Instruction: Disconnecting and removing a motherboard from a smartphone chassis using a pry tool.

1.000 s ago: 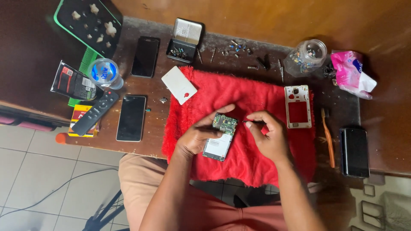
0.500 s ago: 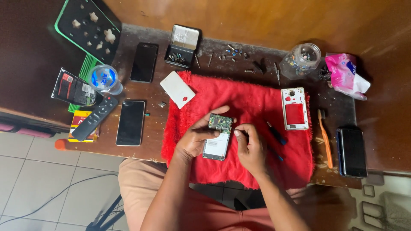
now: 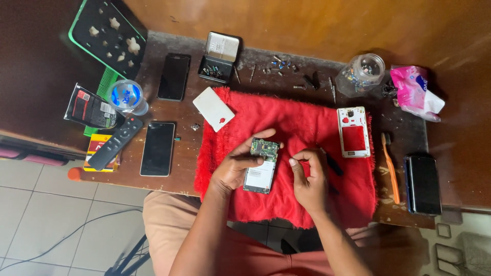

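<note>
My left hand (image 3: 236, 167) grips an opened phone (image 3: 260, 173) by its left side. The phone's back is off, showing a green circuit board at the top and a pale panel below. It lies over a red towel (image 3: 296, 118). My right hand (image 3: 310, 180) is just right of the phone, with thumb and fingertips pinched together near its edge. A dark tool (image 3: 334, 164) sticks out behind the knuckles and seems held in that hand. Its tip is hidden.
On the towel lie a white phone frame (image 3: 353, 132) and a white back cover (image 3: 214, 108). Around it on the table are black phones (image 3: 157, 148) (image 3: 423, 184), a remote (image 3: 115, 143), an open tin (image 3: 219, 59), loose screws (image 3: 286, 68), a jar (image 3: 360, 75) and an orange toothbrush (image 3: 391, 171).
My right hand has come down from above the phone's top to its right edge, with fingers now pinched. My left hand keeps its hold on the phone.
</note>
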